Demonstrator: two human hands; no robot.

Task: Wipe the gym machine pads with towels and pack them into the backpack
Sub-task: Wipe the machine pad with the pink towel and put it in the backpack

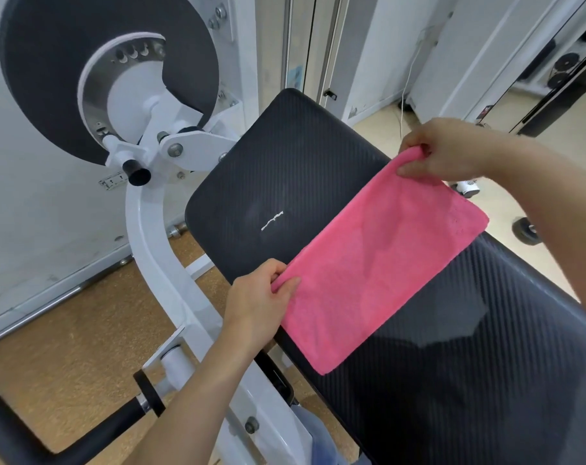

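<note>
From the head view, both hands are holding the pink towel [382,273] stretched flat over the black pads. The left hand [261,297] is reaching in from below, its grip pinching the towel's near-left corner, thumb on top. The right hand [442,149] is coming in from the right, forearm angled down, grip pinching the far corner. The towel is spanning the seam between back pad [268,169] and seat pad [486,347], beside the white machine frame [150,250].

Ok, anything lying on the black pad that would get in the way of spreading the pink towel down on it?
Nothing visible does. Both the left hand and right hand pinch corners of the pink towel, stretched over the black pad, whose exposed surface is bare apart from a small white mark.
</note>
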